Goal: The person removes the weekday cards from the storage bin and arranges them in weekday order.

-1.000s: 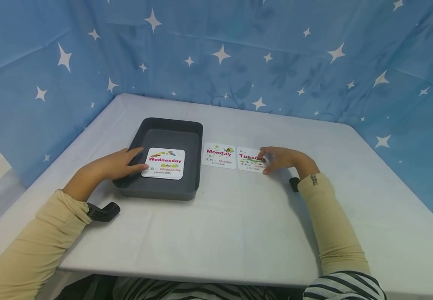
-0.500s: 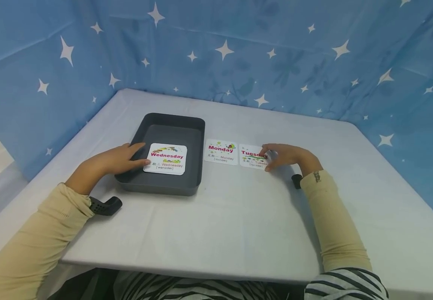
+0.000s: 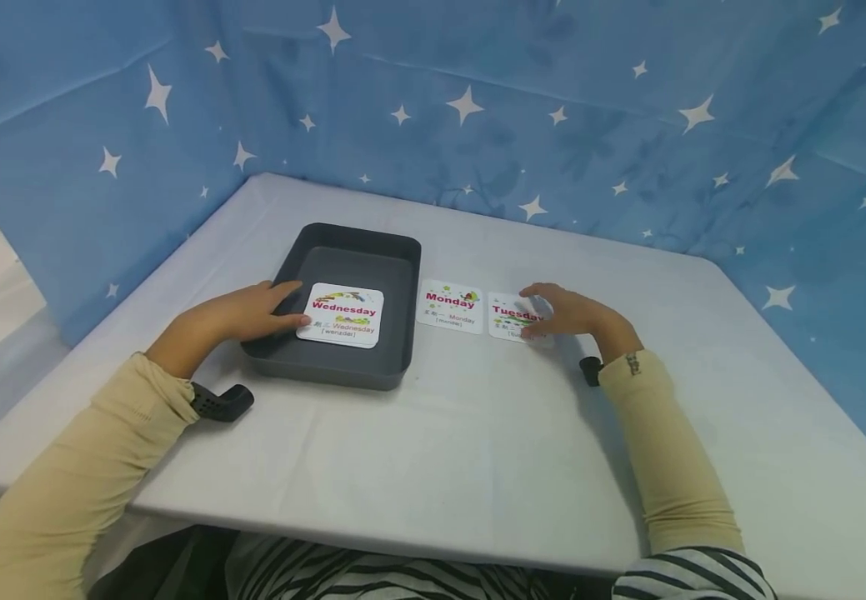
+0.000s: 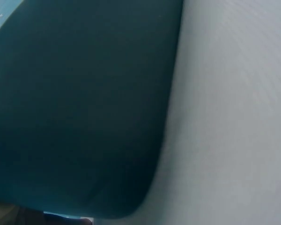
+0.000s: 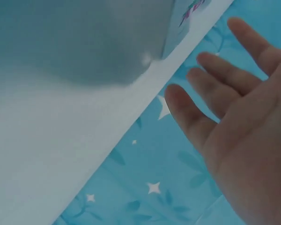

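Observation:
A white "Wednesday" card (image 3: pixel 346 315) lies in a dark grey tray (image 3: pixel 327 372) in the head view. My left hand (image 3: pixel 226 321) reaches over the tray's left rim, its thumb tip at the card's left edge and its fingers extended. In the left wrist view the tray's outer wall (image 4: pixel 84 103) fills much of the frame and hides that hand. Right of the tray, a "Monday" card (image 3: pixel 450 307) and a "Tuesday" card (image 3: pixel 511 315) lie side by side. Over the Tuesday card's right side is my right hand (image 3: pixel 578 319), its fingers apart and holding nothing in the right wrist view.
A white cloth (image 3: pixel 402 458) covers the table. Blue star-patterned fabric (image 3: pixel 515 100) hangs along its back and sides. A black band (image 3: pixel 222 403) is on the left wrist, and another black piece (image 3: pixel 591 370) shows at the right wrist.
The head view has shifted slightly, so the tray and cards sit further right. The right fingers have moved a little over the Tuesday card, whose right corner looks flatter. The left hand keeps its place.

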Available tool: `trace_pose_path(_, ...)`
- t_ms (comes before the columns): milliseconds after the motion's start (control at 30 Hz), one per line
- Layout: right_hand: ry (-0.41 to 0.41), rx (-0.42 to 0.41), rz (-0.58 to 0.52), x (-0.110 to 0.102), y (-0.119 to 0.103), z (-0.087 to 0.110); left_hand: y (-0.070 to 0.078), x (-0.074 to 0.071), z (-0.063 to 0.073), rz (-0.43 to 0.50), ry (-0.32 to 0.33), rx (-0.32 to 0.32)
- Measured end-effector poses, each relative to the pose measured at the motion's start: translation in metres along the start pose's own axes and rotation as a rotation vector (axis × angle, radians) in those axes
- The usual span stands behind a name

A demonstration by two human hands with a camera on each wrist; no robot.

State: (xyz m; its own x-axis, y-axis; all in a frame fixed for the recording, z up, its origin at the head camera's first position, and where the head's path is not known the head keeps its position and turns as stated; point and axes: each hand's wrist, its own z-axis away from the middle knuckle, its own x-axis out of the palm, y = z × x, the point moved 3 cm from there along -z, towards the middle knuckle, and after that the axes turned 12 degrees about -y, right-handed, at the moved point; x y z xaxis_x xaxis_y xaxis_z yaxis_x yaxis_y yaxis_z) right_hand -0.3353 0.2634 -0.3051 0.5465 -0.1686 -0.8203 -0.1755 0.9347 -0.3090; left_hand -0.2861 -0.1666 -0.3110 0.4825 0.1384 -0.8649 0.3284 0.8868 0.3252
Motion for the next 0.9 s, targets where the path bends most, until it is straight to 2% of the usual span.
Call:
trace_pose_path(100, 0.057, -0.021, 0.028, -0.001, -0.012, -0.004, 0.001, -0.002, 0.000, -0.007, -0.003, -0.001)
trace_pose_path(233, 0.127, -0.052, 0.067, -0.003, -0.039, -0.012, -0.001, -0.004, -0.001, -0.023, 0.000, -0.010)
trace_pose_path(433, 0.226, -0.110, 0.075, -0.009, -0.099, -0.031, -0.001, 0.000, -0.003, -0.018, 0.007, -0.009)
trace_pose_path(533, 0.243, -0.157, 0.086, -0.012, -0.133, -0.038, 0.000, 0.001, -0.004, -0.013, 0.001, -0.008)
trace_pose_path(600, 0.218, -0.201, 0.115, -0.010, -0.157, -0.042, 0.000, 0.000, -0.003, -0.013, -0.001, -0.011)
trace_pose_path(733, 0.079, -0.318, 0.223, 0.013, -0.201, -0.049, -0.002, -0.001, -0.002, -0.004, 0.002, -0.017)
trace_pose_path(800, -0.009, -0.359, 0.288, 0.027, -0.215, -0.054, -0.002, -0.001, -0.002, 0.000, 0.005, -0.014)
trace_pose_path(900, -0.094, -0.352, 0.352, 0.042, -0.224, -0.062, -0.003, -0.001, -0.003, 0.009, -0.001, -0.010)
